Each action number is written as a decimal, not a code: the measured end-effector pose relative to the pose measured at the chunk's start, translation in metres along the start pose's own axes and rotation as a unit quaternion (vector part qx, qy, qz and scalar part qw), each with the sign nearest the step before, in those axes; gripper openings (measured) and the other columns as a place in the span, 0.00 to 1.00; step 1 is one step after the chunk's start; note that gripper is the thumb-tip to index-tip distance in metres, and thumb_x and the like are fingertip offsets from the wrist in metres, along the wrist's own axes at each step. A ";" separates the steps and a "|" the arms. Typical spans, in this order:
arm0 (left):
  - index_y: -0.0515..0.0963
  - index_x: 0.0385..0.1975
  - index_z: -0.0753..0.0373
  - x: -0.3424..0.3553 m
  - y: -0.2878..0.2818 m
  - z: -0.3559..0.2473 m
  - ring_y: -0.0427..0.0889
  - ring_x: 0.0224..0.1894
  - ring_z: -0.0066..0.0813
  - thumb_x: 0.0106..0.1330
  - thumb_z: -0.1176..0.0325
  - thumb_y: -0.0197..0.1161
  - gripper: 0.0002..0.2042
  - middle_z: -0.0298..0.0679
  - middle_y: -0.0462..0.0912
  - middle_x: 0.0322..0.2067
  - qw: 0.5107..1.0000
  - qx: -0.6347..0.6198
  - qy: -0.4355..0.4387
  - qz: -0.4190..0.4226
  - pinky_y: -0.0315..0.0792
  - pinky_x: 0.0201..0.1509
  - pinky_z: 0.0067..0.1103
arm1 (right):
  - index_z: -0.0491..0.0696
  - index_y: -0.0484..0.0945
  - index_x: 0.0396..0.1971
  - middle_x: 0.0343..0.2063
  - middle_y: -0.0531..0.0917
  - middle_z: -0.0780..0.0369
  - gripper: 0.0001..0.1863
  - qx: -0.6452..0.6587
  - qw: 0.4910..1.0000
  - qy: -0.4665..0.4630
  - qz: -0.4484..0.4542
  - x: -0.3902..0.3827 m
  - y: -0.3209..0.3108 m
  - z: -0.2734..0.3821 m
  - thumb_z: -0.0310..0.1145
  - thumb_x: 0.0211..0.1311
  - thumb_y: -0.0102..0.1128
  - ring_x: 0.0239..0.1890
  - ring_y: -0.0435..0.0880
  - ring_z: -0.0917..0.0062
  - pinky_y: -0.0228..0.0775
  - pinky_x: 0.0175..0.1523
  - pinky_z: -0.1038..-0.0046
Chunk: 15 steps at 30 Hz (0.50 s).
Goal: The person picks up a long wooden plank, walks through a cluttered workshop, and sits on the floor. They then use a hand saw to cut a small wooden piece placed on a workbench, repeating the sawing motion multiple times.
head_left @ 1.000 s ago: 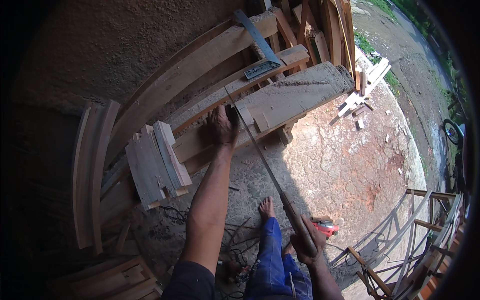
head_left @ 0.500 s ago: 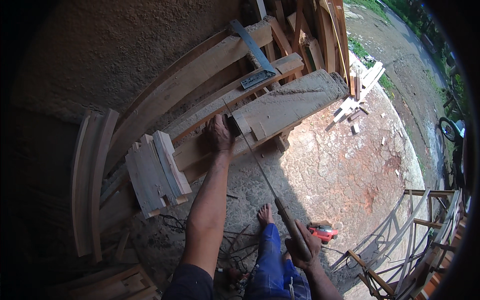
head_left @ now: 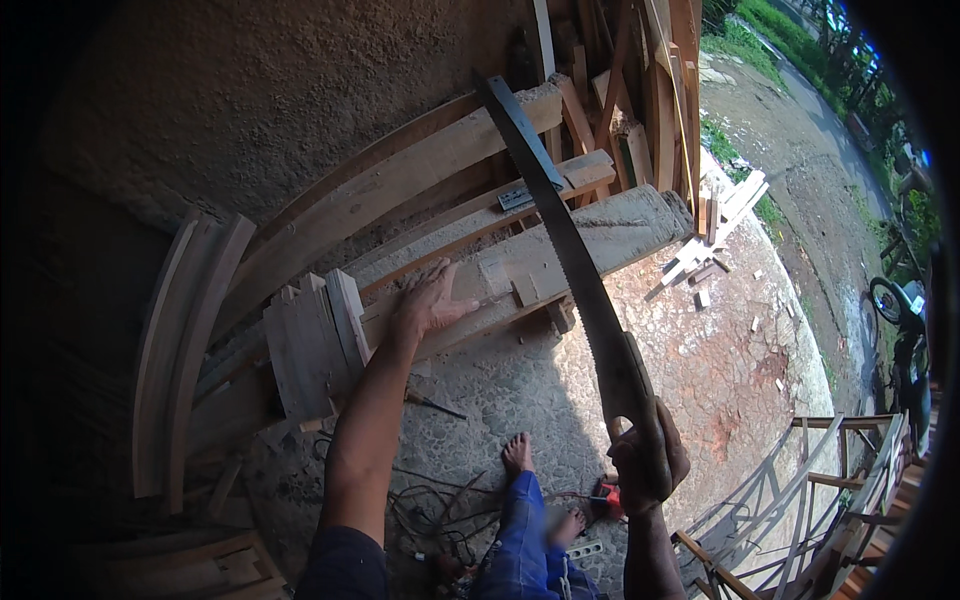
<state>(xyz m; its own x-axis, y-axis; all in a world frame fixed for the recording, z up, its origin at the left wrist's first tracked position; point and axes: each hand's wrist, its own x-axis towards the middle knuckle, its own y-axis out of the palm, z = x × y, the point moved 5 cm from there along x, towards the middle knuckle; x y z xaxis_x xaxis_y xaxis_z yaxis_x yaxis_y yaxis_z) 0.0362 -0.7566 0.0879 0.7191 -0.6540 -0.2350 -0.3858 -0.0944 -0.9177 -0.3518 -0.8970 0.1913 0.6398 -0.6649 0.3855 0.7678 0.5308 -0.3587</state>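
My right hand (head_left: 650,462) is wrapped round the wooden handle of a handsaw (head_left: 572,245). The saw is raised, its long dark toothed blade slanting up and left, across the view of the boards and part of the metal try square (head_left: 525,130). Fingers apart, my left hand (head_left: 432,303) lies on the thick wooden beam (head_left: 600,225), with nothing seen in its grip. A small wood piece (head_left: 525,292) sits at the beam's near edge, right of that hand. Beside my left hand stand several short pale boards (head_left: 312,345) in a bundle.
Long planks (head_left: 400,150) lie along the rough wall (head_left: 270,110). Upright timber leans at the back. Below the beam, a chisel-like tool (head_left: 435,404), cords and a red power tool (head_left: 606,498) lie on the cracked floor (head_left: 690,370). A wooden frame (head_left: 830,480) stands at right.
The saw has come off the beam and is lifted, its blade now turned broadside. My left hand has shifted left along the beam, and its fingers have spread.
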 end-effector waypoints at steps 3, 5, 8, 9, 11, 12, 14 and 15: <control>0.60 0.65 0.64 0.003 -0.013 0.007 0.63 0.70 0.49 0.58 0.47 0.68 0.41 0.52 0.65 0.67 0.992 0.006 -0.064 0.105 0.61 0.69 0.41 | 0.41 0.73 0.59 0.31 0.86 0.59 0.34 -0.017 0.998 0.067 0.000 -0.019 -0.012 -0.008 0.37 0.53 0.73 0.27 0.85 0.76 0.76 0.33 0.74; 0.61 0.64 0.64 0.008 -0.026 0.004 0.69 0.64 0.48 0.58 0.49 0.70 0.39 0.51 0.71 0.61 0.996 0.067 -0.063 0.018 0.65 0.64 0.42 | 0.41 0.73 0.60 0.28 0.85 0.62 0.34 -0.033 0.993 0.115 0.010 -0.032 -0.015 -0.010 0.36 0.53 0.73 0.27 0.84 0.78 0.76 0.34 0.74; 0.64 0.61 0.63 0.008 -0.030 -0.031 0.75 0.56 0.46 0.57 0.54 0.72 0.36 0.46 0.76 0.52 0.987 0.112 0.011 -0.115 0.70 0.55 0.42 | 0.42 0.73 0.61 0.26 0.84 0.66 0.34 0.046 0.993 0.110 -0.011 -0.049 -0.022 -0.013 0.36 0.53 0.72 0.26 0.82 0.82 0.75 0.34 0.78; 0.65 0.60 0.63 0.003 -0.030 -0.046 0.76 0.53 0.45 0.57 0.56 0.73 0.34 0.45 0.77 0.49 0.979 0.122 0.044 -0.160 0.71 0.52 0.42 | 0.42 0.73 0.61 0.26 0.84 0.66 0.34 0.073 0.990 0.124 -0.016 -0.054 -0.023 -0.015 0.36 0.53 0.72 0.26 0.82 0.83 0.74 0.33 0.78; 0.67 0.58 0.61 -0.008 -0.008 -0.057 0.76 0.51 0.43 0.56 0.59 0.72 0.31 0.43 0.77 0.47 0.963 0.114 0.144 -0.196 0.72 0.50 0.39 | 0.42 0.73 0.61 0.26 0.84 0.66 0.34 0.078 0.989 0.124 -0.014 -0.058 -0.023 -0.015 0.35 0.53 0.72 0.26 0.81 0.84 0.74 0.33 0.79; 0.69 0.58 0.60 -0.015 -0.001 -0.071 0.77 0.50 0.43 0.56 0.61 0.72 0.30 0.42 0.77 0.46 0.951 0.105 0.200 -0.210 0.72 0.49 0.37 | 0.42 0.73 0.61 0.26 0.84 0.66 0.34 0.085 0.988 0.131 -0.016 -0.060 -0.026 -0.017 0.34 0.53 0.72 0.26 0.81 0.84 0.74 0.33 0.79; 0.70 0.57 0.58 -0.025 0.012 -0.080 0.77 0.50 0.40 0.56 0.63 0.72 0.28 0.42 0.77 0.47 0.951 0.148 0.210 -0.170 0.72 0.48 0.35 | 0.41 0.73 0.61 0.27 0.85 0.65 0.34 0.066 0.989 0.134 -0.017 -0.062 -0.028 -0.017 0.34 0.53 0.72 0.26 0.81 0.84 0.74 0.32 0.79; 0.71 0.57 0.57 -0.031 0.015 -0.085 0.77 0.50 0.39 0.56 0.63 0.71 0.28 0.41 0.77 0.47 0.950 0.170 0.213 -0.151 0.72 0.48 0.33 | 0.41 0.73 0.60 0.27 0.85 0.64 0.33 0.041 0.991 0.130 -0.015 -0.060 -0.028 -0.015 0.33 0.53 0.72 0.26 0.81 0.84 0.74 0.32 0.78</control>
<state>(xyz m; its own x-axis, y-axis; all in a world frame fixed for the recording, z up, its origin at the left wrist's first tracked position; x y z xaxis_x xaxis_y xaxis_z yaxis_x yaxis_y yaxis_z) -0.0410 -0.8013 0.1088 0.4396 -0.8871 0.1410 0.0622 -0.1266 -0.9900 -0.4127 -0.8796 0.1658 0.5949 -0.7878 0.1593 0.7929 0.5428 -0.2768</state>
